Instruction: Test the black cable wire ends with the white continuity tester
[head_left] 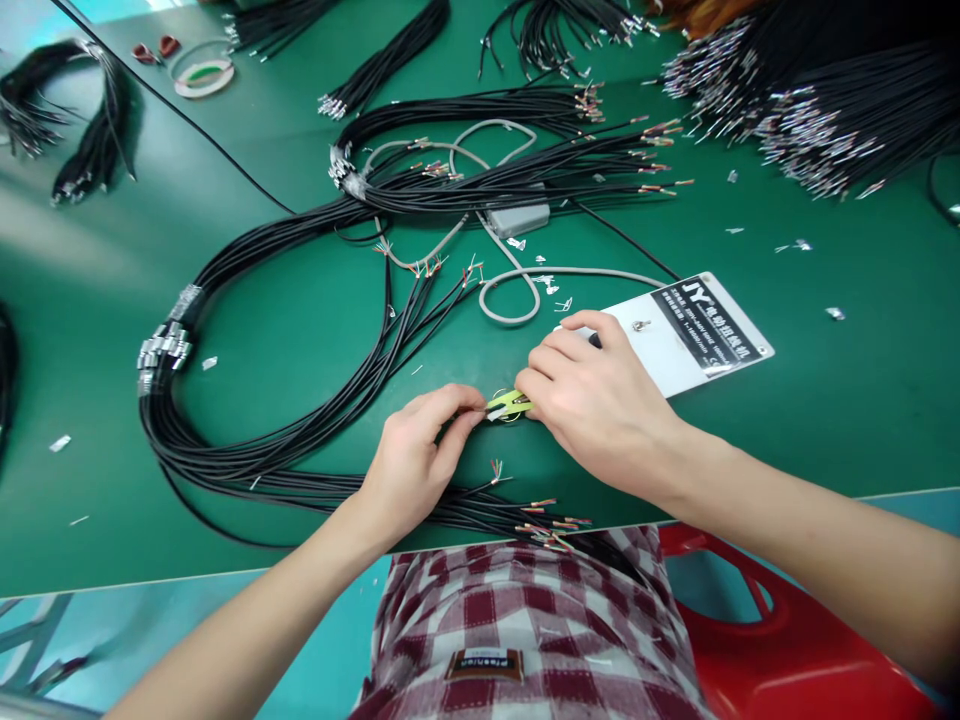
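Note:
My left hand (420, 450) is closed in a pinch, thumb against forefinger, on the end of a black cable; most of it is hidden by the fingers. My right hand (592, 405) is wrapped round small yellow-green snips (511, 403), whose blades meet the cable end right at my left fingertips. Below and around my left hand runs a bundle of black cables (315, 485) with stripped, coloured wire ends. A white machine plate (652, 365) with a black label and a toggle switch lies just beyond my right hand.
Looped black cables (247, 240) carry clear tape at the left. A grey cord (585, 270) and grey box (520, 215) lie behind. Cable piles (825, 120) fill the back right. Offcuts dot the green table (810, 430). A red stool (795, 640) stands near the front edge.

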